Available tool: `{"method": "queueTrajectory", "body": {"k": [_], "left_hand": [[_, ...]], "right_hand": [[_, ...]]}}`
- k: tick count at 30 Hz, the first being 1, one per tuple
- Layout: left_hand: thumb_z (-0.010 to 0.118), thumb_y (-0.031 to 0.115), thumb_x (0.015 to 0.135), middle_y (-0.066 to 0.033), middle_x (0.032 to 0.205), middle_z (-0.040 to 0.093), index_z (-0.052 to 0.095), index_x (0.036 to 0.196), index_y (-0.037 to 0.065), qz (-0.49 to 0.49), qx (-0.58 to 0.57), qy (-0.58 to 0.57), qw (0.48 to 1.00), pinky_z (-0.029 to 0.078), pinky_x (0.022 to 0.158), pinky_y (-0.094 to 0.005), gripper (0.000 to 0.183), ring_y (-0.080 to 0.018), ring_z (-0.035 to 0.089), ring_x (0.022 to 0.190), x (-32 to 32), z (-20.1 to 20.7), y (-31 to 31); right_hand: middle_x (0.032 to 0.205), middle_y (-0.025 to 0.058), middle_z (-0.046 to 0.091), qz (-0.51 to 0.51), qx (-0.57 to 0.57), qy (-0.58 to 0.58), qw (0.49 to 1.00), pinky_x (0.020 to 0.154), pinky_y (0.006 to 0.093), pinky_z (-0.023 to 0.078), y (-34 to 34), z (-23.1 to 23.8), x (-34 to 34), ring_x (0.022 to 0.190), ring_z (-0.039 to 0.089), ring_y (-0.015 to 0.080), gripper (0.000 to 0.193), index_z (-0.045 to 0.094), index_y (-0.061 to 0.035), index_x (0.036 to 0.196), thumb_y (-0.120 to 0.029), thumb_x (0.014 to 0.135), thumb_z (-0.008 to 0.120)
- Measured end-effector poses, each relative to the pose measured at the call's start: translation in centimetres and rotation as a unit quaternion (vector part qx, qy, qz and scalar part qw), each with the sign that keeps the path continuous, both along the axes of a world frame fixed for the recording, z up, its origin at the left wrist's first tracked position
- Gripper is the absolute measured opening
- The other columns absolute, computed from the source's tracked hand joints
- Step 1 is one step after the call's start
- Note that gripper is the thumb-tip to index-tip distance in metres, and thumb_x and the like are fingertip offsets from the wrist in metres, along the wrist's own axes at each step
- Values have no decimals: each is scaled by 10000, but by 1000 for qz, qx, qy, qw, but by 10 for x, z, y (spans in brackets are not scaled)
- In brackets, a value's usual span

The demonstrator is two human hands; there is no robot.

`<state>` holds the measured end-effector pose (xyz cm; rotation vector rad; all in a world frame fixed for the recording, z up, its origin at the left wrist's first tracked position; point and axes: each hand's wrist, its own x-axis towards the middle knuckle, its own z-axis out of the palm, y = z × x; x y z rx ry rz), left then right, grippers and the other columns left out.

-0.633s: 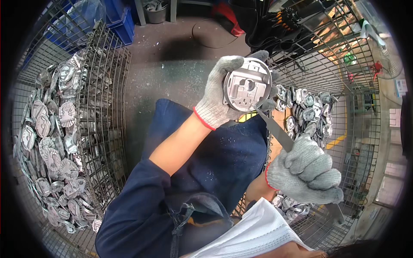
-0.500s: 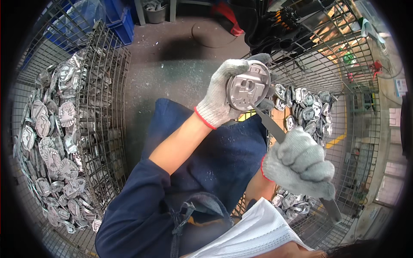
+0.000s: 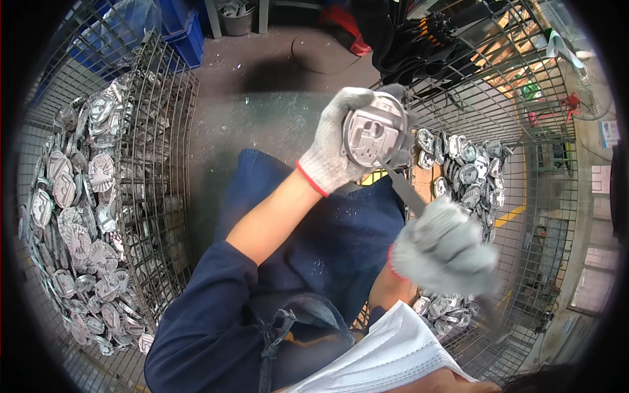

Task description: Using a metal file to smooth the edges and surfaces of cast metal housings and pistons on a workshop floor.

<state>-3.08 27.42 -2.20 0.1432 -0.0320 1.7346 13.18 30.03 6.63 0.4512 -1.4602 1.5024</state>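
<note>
In my gloved left hand [image 3: 329,145] I grip a round grey metal casting [image 3: 376,136] by its edge, recessed face turned toward me. My right hand [image 3: 444,250], in a grey glove with a red cuff, is closed around a flat metal file [image 3: 406,192]. Its far end meets the lower edge of the casting, or lies very close to it. The file's other end sticks out behind my right hand and is blurred. Fingers of my left hand behind the casting are mostly hidden.
A wire cage [image 3: 157,131] piled with metal castings [image 3: 85,242] stands on the left. On the right, another wire cage [image 3: 537,157] holds more castings [image 3: 468,173]. Blue crates [image 3: 183,39] and a grey bucket [image 3: 237,21] are at the back. A dark blue apron [image 3: 314,242] covers my lap.
My right hand and the file have shifted slightly left, and the hand is now motion-blurred. The casting in my left hand has moved a little left and tilted slightly.
</note>
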Motion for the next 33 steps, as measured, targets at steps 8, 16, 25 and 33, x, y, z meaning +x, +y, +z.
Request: {"method": "queueTrajectory", "body": {"k": [8, 16, 25, 33], "left_hand": [[605, 435, 937, -261, 1291, 686, 591, 1443, 84, -28, -5, -136, 990, 578, 939, -645, 616, -444, 702, 1131, 9, -5, 2], [576, 488, 943, -269, 1381, 626, 592, 1425, 107, 26, -6, -29, 999, 571, 966, -645, 615, -479, 681, 1154, -9, -5, 4], [591, 469, 946, -254, 1397, 600, 570, 1439, 167, 20, 79, -74, 994, 581, 926, -627, 579, -478, 679, 1132, -1, 10, -7], [592, 460, 950, -264, 1424, 583, 535, 1471, 157, 17, 86, -67, 994, 571, 950, -643, 606, -471, 670, 1170, -3, 9, -8]], "right_hand": [[597, 17, 393, -85, 62, 12, 994, 452, 340, 388, -2, -5, -1, 462, 408, 183, 506, 418, -133, 678, -417, 1090, 340], [622, -15, 393, -157, -26, 64, 985, 453, 254, 352, -5, 15, 19, 485, 395, 109, 550, 367, -165, 698, -489, 1140, 323], [531, -44, 300, -150, -107, 93, 979, 387, 252, 346, -1, 17, 15, 394, 287, 76, 621, 304, -198, 635, -586, 1120, 317], [539, -48, 297, -119, -97, 67, 986, 400, 259, 361, 3, 9, 5, 409, 300, 85, 629, 319, -196, 649, -618, 1114, 275]]}}
